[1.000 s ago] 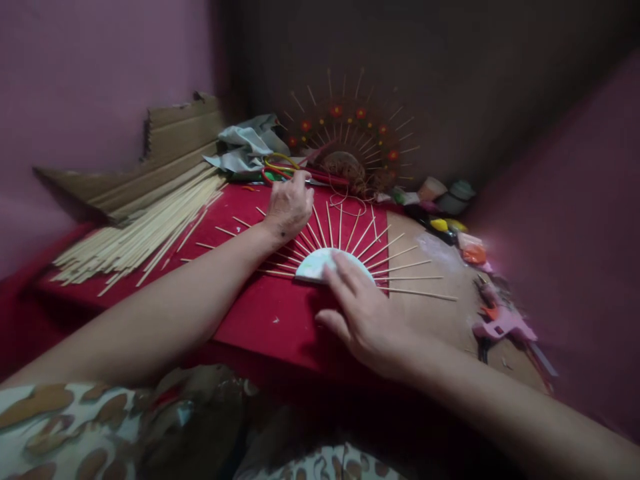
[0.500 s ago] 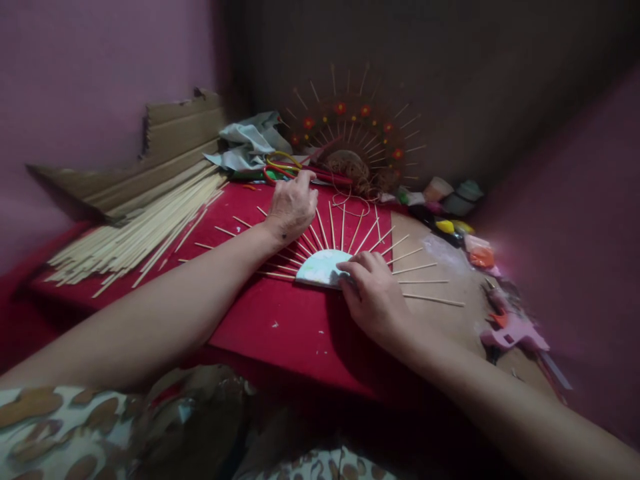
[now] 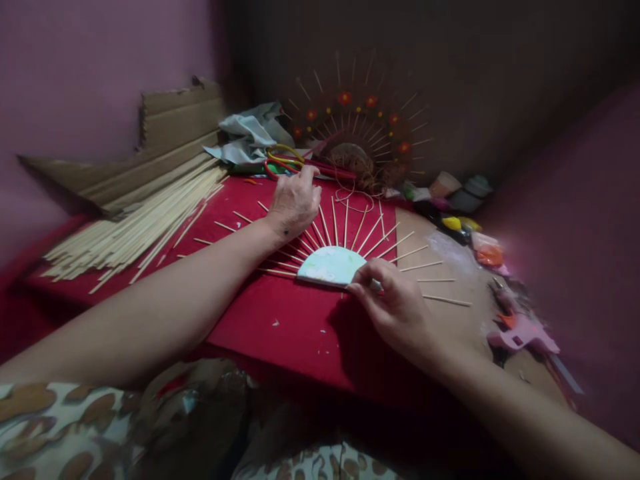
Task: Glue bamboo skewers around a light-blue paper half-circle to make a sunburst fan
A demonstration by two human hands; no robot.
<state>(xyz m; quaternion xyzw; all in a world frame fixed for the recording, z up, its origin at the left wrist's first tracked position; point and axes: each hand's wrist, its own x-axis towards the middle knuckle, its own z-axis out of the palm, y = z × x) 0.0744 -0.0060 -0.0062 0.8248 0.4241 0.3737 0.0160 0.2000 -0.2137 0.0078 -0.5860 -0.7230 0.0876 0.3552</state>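
A pale blue-green half-circle piece (image 3: 330, 263) lies on the red surface (image 3: 295, 333). Thin wooden sticks (image 3: 345, 223) fan out from its curved edge like rays. At the piece's right end is my right hand (image 3: 395, 303), thumb and bent index finger closed at the straight lower edge, covering that corner. My left hand (image 3: 295, 203) rests over the sticks on the upper left, its fingers curled together. Whatever may be under those fingers is hidden. Just beyond it lie scissors (image 3: 286, 159) with red and yellow handles.
A heap of loose sticks (image 3: 135, 223) lies left, before torn cardboard (image 3: 175, 127). Crumpled pale cloth (image 3: 253, 133) sits behind. At the back stands a flowered stick fan (image 3: 350, 127). A pink glue gun (image 3: 523, 333) and small packets (image 3: 487, 250) line the right edge.
My right hand has slid right along the half-circle piece, from its face to the lower right edge, uncovering more of it. My left hand stays in about the same place.
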